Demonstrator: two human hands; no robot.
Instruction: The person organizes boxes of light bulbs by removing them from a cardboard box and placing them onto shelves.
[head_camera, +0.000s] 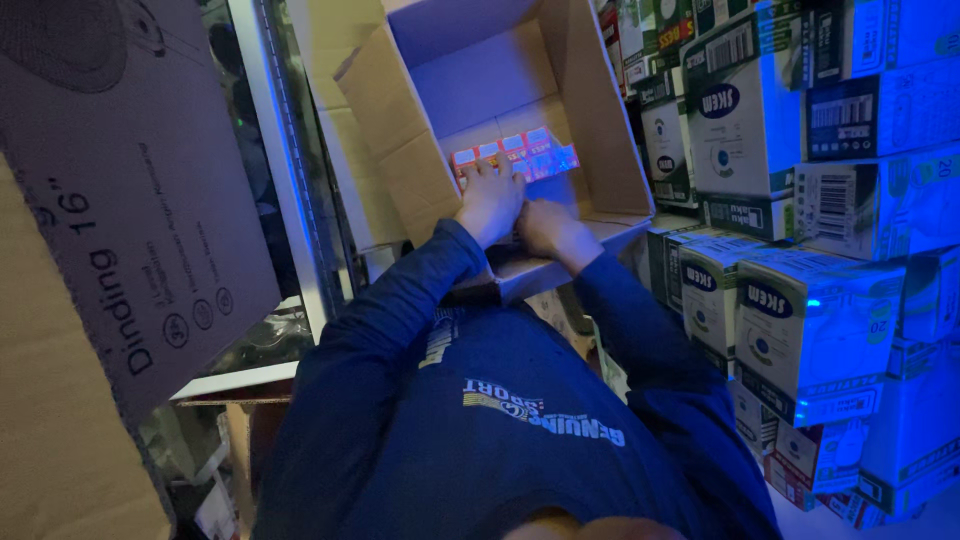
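Setting small packs into the carton

My left hand (490, 200) and right hand (548, 228) press flat on the row of small packs (515, 153) inside the open carton (600, 130); next, square them snug.

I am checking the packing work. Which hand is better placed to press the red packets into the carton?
Probably the left hand: its fingers already lie on the row of red packets inside the open carton. The right hand sits lower, near the front flap.

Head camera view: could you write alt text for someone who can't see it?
Both hands, left hand and right hand, reach into an open cardboard box, touching a row of small red packets. Stacked white cartons stand on the right, under blue light.
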